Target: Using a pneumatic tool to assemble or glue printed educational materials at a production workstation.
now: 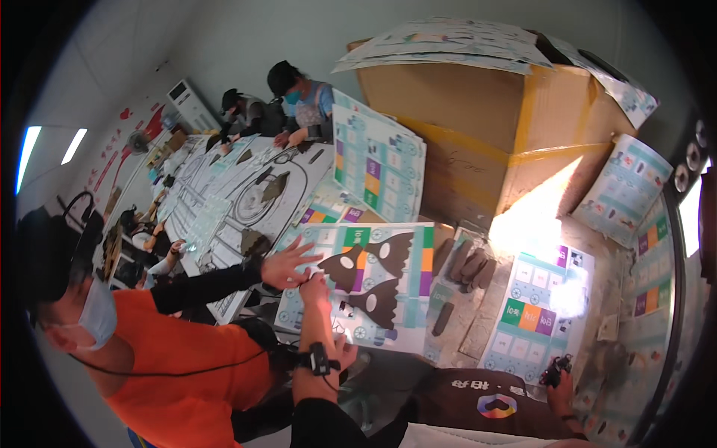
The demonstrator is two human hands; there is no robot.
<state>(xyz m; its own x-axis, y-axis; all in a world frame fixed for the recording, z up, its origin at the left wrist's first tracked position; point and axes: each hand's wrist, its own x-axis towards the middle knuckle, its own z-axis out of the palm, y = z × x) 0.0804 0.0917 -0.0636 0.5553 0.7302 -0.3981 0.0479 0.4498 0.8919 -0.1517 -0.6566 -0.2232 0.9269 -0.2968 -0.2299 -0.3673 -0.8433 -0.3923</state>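
Right hand point(562, 392) grasping small black object point(556, 369), lower right of frame. Left hand point(317, 293), can't tell grip, beside dark-brown jagged-edged flat cut-outs point(381, 301) on white-and-teal printed board point(412, 328), centre.

three dark brown pieces point(387, 302) lie on a printed sheet point(413, 328)

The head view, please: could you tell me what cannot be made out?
All in the head view:
Left hand: grip, too small and crowded by the co-worker's hand.
Black object in the right hand: its kind, too dark and small.
Printed sheet on the right: part of its print, lost in glare.
Cardboard box: inside, hidden by its walls and the sheets on top.
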